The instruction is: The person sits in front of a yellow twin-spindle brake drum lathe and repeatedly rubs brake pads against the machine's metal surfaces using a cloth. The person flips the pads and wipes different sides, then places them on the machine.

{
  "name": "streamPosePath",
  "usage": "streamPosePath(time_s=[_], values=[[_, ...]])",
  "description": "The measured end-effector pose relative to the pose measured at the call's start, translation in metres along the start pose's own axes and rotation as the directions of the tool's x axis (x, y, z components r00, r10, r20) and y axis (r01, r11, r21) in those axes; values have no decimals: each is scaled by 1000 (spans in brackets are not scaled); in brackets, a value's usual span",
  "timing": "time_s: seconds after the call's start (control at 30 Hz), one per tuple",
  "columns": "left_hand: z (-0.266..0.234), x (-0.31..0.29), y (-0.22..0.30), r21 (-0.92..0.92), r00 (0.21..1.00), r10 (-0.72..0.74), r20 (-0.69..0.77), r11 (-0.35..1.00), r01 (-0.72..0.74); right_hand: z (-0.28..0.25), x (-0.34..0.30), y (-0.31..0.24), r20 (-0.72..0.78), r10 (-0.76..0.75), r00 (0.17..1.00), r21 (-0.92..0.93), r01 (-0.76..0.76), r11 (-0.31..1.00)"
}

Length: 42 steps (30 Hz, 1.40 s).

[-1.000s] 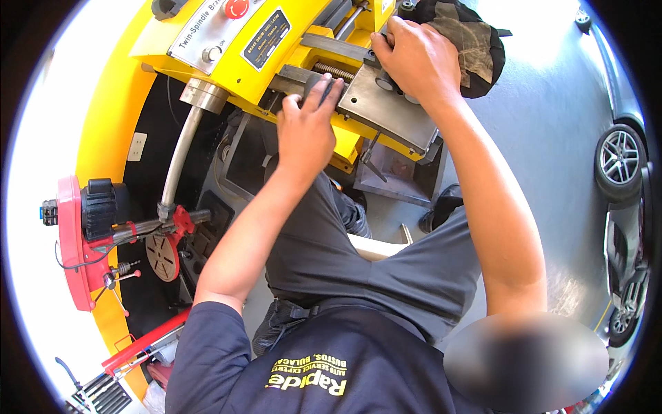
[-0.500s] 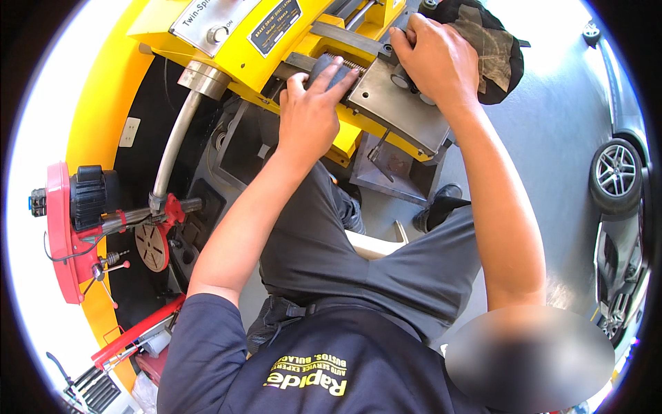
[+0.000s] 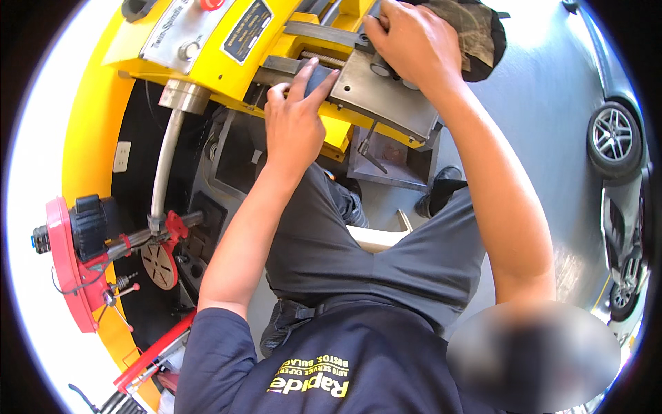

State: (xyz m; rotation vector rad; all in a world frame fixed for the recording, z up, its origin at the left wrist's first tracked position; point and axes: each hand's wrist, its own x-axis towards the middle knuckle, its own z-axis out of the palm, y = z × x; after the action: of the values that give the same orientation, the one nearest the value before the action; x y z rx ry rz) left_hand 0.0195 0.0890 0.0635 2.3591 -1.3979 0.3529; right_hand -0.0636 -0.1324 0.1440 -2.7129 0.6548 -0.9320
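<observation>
Closest are the person's dark navy shirt [image 3: 331, 348] and grey trousers [image 3: 372, 276], the legs spread before a yellow machine [image 3: 238, 72]. The left hand [image 3: 295, 131] lies palm down at the machine's near side, two fingers [image 3: 302, 77] extended and parted, another bent to their left; the thumb is out of sight. A dark grey piece [image 3: 318, 81] lies under those two extended fingers and shows in the gap between them, just left of a flat metal plate [image 3: 383, 103] and beside a threaded rod [image 3: 321, 58]. The fingertips touch it, though whether the thumb pinches it from below cannot be told. The right hand [image 3: 417, 45] is farther up and to the right, over the plate's far end, its fingers curled, a round knob [image 3: 380, 67] just below them; what they grip, if anything, is hidden. Behind that hand sits a dark cloth with a camouflage patch [image 3: 469, 31]. Beyond, a red drill press [image 3: 72, 265] stands at the left and a car wheel [image 3: 612, 138] shows at the right.
</observation>
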Motion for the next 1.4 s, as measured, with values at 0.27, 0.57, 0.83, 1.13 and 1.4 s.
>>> streamPosePath(time_s=[0.27, 0.57, 0.83, 1.13, 1.4], values=[[7, 1, 0, 31, 1000, 19, 7, 999, -19, 4, -6, 6, -46, -23, 999, 15, 23, 1000], [4, -14, -7, -11, 1000, -9, 24, 1000, 9, 6, -5, 7, -59, -16, 998, 66, 20, 998], [-4, -8, -10, 50, 997, -12, 76, 999, 8, 16, -8, 9, -63, -74, 995, -79, 69, 994], [5, -19, -2, 138, 999, -8, 42, 990, 3, 11, -6, 8, -27, -52, 998, -80, 50, 996], [4, -10, -13, 181, 1000, -22, 14, 983, 19, 11, -5, 8, 18, -9, 1000, -112, 11, 994]])
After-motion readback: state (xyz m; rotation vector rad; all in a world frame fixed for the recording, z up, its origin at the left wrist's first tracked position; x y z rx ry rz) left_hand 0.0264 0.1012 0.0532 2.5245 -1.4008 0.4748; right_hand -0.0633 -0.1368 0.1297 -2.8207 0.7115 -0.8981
